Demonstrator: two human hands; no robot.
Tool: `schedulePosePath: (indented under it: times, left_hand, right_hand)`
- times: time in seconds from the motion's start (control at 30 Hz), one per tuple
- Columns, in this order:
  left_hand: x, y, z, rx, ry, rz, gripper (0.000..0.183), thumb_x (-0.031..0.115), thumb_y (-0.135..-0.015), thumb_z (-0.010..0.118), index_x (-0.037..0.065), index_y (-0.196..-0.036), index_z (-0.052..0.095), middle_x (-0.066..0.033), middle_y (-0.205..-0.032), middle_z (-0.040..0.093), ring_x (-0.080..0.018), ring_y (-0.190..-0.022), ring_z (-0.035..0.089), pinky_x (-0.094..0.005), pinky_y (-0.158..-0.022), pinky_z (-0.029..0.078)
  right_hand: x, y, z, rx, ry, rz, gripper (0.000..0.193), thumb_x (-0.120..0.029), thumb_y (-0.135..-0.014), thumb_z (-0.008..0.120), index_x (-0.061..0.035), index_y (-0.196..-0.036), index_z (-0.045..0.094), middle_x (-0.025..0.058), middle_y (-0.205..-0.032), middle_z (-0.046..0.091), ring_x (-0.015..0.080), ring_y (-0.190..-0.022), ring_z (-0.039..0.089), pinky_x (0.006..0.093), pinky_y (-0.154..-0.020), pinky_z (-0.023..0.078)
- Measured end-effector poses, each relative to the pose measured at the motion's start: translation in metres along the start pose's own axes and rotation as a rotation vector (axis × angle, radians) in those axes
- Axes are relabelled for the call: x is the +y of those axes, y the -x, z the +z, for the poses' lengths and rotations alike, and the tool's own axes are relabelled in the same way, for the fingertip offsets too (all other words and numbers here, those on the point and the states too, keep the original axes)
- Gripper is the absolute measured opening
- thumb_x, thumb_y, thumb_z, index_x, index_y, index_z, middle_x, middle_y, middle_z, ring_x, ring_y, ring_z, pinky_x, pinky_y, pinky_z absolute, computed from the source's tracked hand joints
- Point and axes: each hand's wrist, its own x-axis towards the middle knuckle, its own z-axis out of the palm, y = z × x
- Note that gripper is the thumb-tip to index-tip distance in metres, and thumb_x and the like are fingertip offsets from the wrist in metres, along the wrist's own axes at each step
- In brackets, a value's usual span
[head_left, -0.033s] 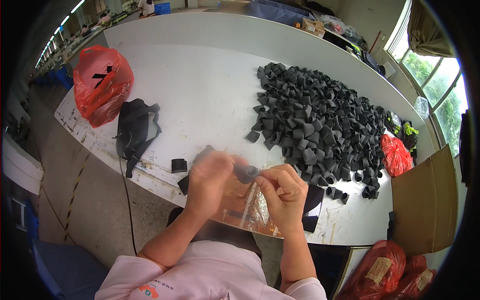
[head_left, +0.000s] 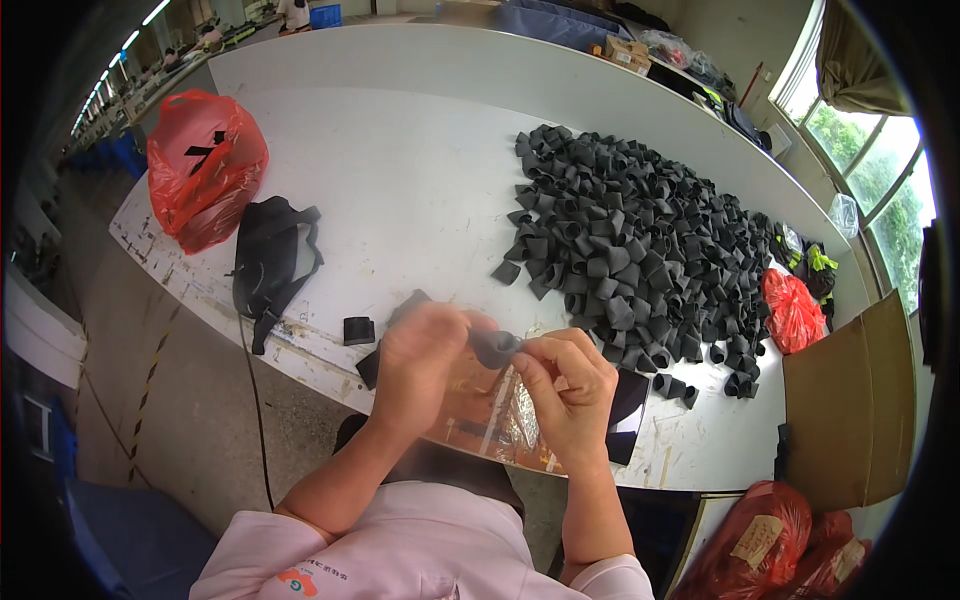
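A small dark grey fabric loop is held up between my two hands over the front edge of the table. My right hand pinches its right end between thumb and fingertips. My left hand, slightly blurred, is closed at the loop's left side, and its fingers are partly hidden behind the back of the hand. One black loop lies on the table left of my left hand, with another dark piece just below it. A large heap of similar loops covers the table's right side.
The white table has a raised back panel. At left are a red plastic bag and a black cloth piece. Clear film covers a brown patch beneath my hands. Cardboard stands at right, near red bags.
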Motion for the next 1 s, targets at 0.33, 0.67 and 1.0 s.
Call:
schedulePosePath:
  times: [0.33,0.67,1.0]
  left_hand:
    - [-0.003,0.008,0.005,-0.032,-0.215,0.029,0.014,0.012,-0.088,0.051,0.000,-0.090,0.058,-0.0062,-0.092,0.060,-0.0095,-0.084,0.053,-0.0239,-0.077,0.042]
    - [-0.006,0.003,-0.006,0.032,-0.180,0.010,0.009,0.011,-0.088,0.051,0.002,-0.087,0.055,-0.0088,-0.092,0.060,-0.0111,-0.085,0.054,-0.0261,-0.081,0.041]
    - [-0.004,0.006,-0.002,-0.026,-0.333,0.010,0.018,0.017,-0.090,0.049,0.000,-0.090,0.055,-0.0026,-0.083,0.056,-0.0069,-0.077,0.050,-0.0218,-0.072,0.041]
  right_hand:
    - [0.023,0.012,0.010,0.062,0.205,-0.162,0.012,-0.003,-0.074,0.066,0.0007,-0.081,0.058,0.0078,-0.068,0.055,0.0148,-0.054,0.051,0.0238,-0.048,0.039]
    - [0.009,0.003,0.007,-0.022,0.308,-0.219,0.013,-0.005,-0.073,0.064,-0.0013,-0.085,0.059,0.0094,-0.068,0.053,0.0224,-0.057,0.051,0.0321,-0.049,0.040]
    - [0.030,0.009,0.017,0.106,0.350,-0.354,0.011,0.007,-0.069,0.060,0.0000,-0.075,0.055,0.0083,-0.061,0.050,0.0215,-0.049,0.044,0.0298,-0.043,0.034]
